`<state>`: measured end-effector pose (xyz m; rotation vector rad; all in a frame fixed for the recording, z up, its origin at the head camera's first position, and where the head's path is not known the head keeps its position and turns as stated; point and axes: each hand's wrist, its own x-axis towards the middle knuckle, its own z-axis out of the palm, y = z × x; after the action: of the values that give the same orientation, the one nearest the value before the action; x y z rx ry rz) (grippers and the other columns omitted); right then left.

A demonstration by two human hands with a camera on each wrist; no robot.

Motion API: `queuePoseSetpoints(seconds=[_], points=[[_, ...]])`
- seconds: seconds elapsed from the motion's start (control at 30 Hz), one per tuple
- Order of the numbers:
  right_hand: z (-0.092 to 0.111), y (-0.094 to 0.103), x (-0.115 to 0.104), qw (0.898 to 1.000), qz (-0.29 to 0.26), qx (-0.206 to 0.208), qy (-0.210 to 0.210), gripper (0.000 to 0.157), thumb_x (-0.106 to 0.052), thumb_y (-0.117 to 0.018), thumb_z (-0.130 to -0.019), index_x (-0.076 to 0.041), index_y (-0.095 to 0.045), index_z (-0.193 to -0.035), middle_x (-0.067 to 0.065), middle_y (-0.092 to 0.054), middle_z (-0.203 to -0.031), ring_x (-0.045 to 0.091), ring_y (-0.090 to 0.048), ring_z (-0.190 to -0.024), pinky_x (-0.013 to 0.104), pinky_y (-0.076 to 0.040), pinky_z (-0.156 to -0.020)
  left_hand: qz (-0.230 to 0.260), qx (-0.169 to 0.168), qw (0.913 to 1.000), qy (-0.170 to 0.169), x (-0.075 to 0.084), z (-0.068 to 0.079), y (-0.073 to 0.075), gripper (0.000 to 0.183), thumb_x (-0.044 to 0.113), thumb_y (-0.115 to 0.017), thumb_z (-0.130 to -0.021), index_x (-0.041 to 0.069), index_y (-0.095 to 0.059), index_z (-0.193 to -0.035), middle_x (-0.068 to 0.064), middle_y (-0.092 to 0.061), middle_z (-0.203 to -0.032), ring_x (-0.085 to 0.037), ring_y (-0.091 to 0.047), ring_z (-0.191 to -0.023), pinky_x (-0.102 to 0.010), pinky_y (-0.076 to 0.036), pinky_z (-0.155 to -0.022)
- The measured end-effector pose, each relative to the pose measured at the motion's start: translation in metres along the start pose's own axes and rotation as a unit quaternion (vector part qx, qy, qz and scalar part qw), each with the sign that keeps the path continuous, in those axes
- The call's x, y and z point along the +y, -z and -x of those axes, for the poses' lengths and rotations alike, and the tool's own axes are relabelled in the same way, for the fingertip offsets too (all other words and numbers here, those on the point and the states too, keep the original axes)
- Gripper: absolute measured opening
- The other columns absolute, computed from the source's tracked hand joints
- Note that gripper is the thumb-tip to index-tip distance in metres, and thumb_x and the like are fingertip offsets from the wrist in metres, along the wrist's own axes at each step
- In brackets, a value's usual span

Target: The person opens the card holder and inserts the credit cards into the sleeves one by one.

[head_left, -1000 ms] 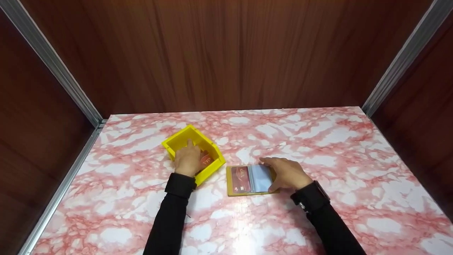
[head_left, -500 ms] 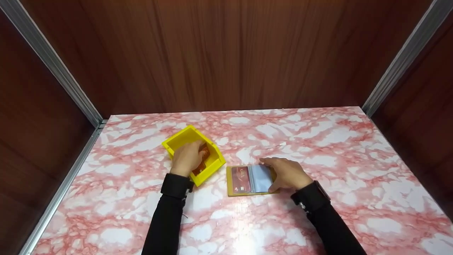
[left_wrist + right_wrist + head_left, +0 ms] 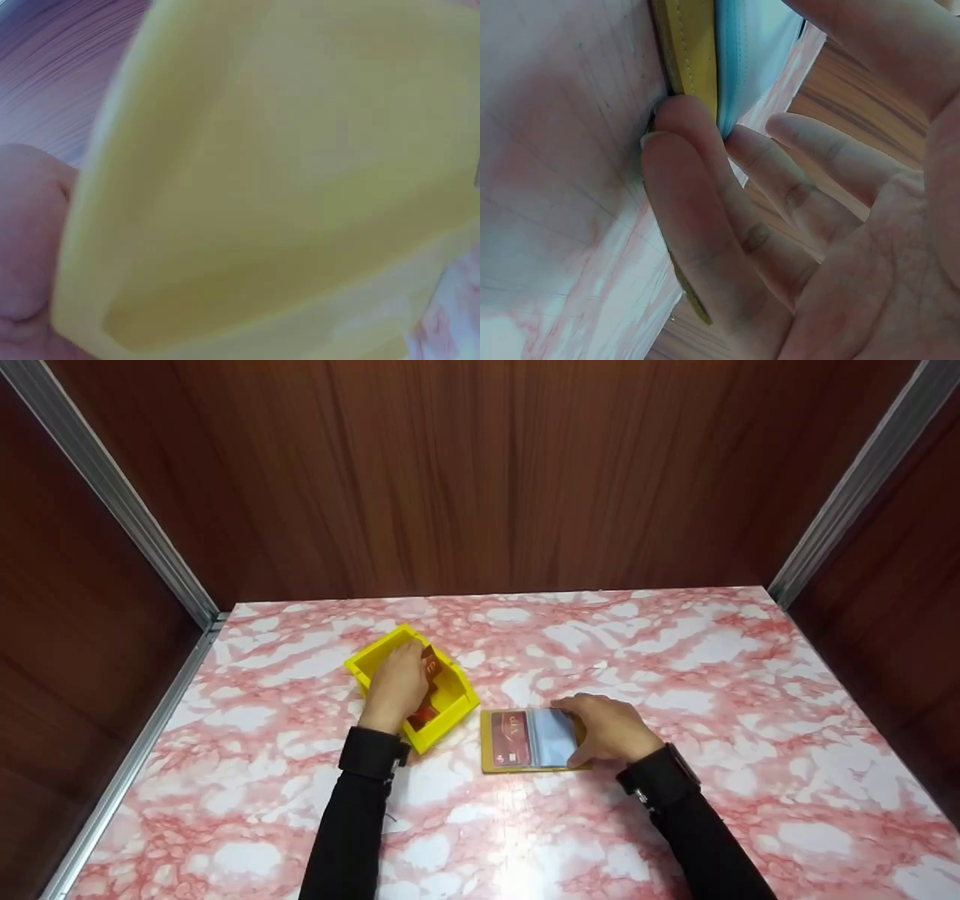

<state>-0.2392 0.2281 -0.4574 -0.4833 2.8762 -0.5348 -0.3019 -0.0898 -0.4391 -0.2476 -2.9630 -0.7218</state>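
A yellow bin [image 3: 451, 696] sits left of centre on the table in the head view. My left hand [image 3: 396, 684] reaches into it, fingers curled, and pinches a red card [image 3: 432, 662] that sticks up beside the fingertips. Another red card [image 3: 423, 716] lies lower in the bin. In the left wrist view the bin's wall [image 3: 285, 172] hides the fingertips. To the right lies an opened yellow card holder [image 3: 487, 742] with a red VIP card [image 3: 511, 739] in its left sleeve. My right hand [image 3: 611, 727] grips its right side, thumb at the near edge, fingers at the far edge.
The table [image 3: 712, 780] has a red and white marbled top. Brown wood-grain panels [image 3: 480, 480] stand behind it and at both sides, with metal rails [image 3: 847, 480] at the corners.
My left hand has shifted within the bin, curled its fingers and raised a red card to stand upright near the right wall. The right hand and card holder stay in place.
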Motion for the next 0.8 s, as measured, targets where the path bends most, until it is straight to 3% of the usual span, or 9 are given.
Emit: queuePoseSetpoints(seconds=[0.13, 0.3, 0.47, 0.7, 0.8], points=[[0.000, -0.001, 0.001, 1.000, 0.006, 0.002, 0.004, 0.091, -0.022, -0.100, -0.063, -0.015, -0.061, -0.145, 0.012, -0.067, -0.135, 0.030, -0.065, -0.105, 0.053, -0.053, -0.088, 0.033, 0.009, 0.9993, -0.012, 0.001, 0.002, 0.006, 0.031, 0.011, -0.050, -0.109, -0.003, -0.053, -0.136, -0.022, -0.061, -0.127, -0.035, -0.060, -0.117, -0.047, -0.049, -0.109], [0.000, -0.001, 0.002, 1.000, 0.010, 0.004, 0.008, 0.090, -0.023, -0.100, -0.064, -0.015, -0.061, -0.145, 0.013, -0.067, -0.135, 0.032, -0.065, -0.106, 0.054, -0.053, -0.088, 0.042, 0.045, 0.9971, -0.044, 0.006, 0.007, 0.012, 0.031, 0.009, -0.049, -0.108, -0.006, -0.053, -0.135, -0.024, -0.061, -0.122, -0.037, -0.061, -0.113, -0.047, -0.051, -0.106], [0.000, -0.001, 0.002, 1.000, 0.008, 0.000, 0.003, 0.090, -0.023, -0.099, -0.064, -0.015, -0.061, -0.144, 0.012, -0.068, -0.133, 0.030, -0.064, -0.103, 0.052, -0.052, -0.088, 0.047, 0.042, 0.9966, -0.053, 0.016, 0.010, 0.014, 0.031, 0.012, -0.051, -0.108, -0.005, -0.052, -0.135, -0.023, -0.062, -0.119, -0.036, -0.061, -0.108, -0.046, -0.052, -0.104], [0.000, 0.000, 0.001, 1.000, 0.008, -0.001, 0.002, 0.090, -0.022, -0.100, -0.062, -0.015, -0.062, -0.143, 0.011, -0.069, -0.130, 0.025, -0.062, -0.097, 0.049, -0.051, -0.085, 0.110, 0.031, 0.9919, -0.056, 0.024, 0.013, 0.015, 0.048, 0.013, -0.047, -0.110, -0.011, -0.040, -0.151, -0.032, -0.048, -0.152, -0.042, -0.049, -0.141, -0.051, -0.036, -0.121], [-0.001, 0.000, 0.001, 1.000, 0.009, 0.000, 0.005, 0.090, -0.022, -0.100, -0.062, -0.014, -0.063, -0.143, 0.011, -0.069, -0.130, 0.025, -0.062, -0.098, 0.049, -0.052, -0.086, 0.127, 0.025, 0.9900, -0.056, 0.025, 0.014, 0.014, 0.048, 0.013, -0.045, -0.111, -0.011, -0.039, -0.151, -0.031, -0.049, -0.150, -0.041, -0.051, -0.139, -0.050, -0.037, -0.121]])
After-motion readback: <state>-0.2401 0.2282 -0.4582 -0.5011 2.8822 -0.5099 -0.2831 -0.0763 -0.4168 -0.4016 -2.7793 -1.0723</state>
